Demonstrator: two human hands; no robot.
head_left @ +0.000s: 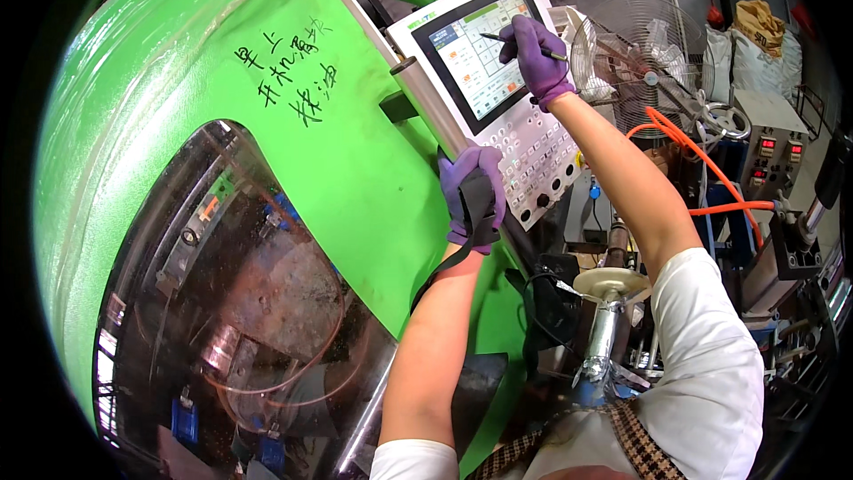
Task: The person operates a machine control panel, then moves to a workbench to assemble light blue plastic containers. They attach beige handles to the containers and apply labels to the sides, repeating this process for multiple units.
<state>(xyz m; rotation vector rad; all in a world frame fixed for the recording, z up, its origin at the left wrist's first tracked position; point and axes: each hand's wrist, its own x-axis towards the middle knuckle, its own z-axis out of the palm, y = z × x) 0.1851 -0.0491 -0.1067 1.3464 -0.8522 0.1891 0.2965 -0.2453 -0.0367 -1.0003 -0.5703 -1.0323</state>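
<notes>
In a purple glove, my right hand (540, 55) is closed around a thin dark pen (491, 36). The pen's tip is over the lit touchscreen (477, 67); I cannot tell whether it touches the glass. This screen is set in a white control panel (536, 147) with rows of keys and several black knobs below. My left hand (482, 163), also gloved in purple, wraps the lower end of a metal handle bar (425, 100) along the panel's left side. A black strap (477, 198) crosses that hand and wrist.
A green machine housing (373, 173) with handwriting fills the left, with a dark window (258, 302) showing the machine's inside. To the right stand a wire-guarded fan (651, 77), orange hoses (702, 160), a box with red displays (771, 138) and white sacks (755, 62).
</notes>
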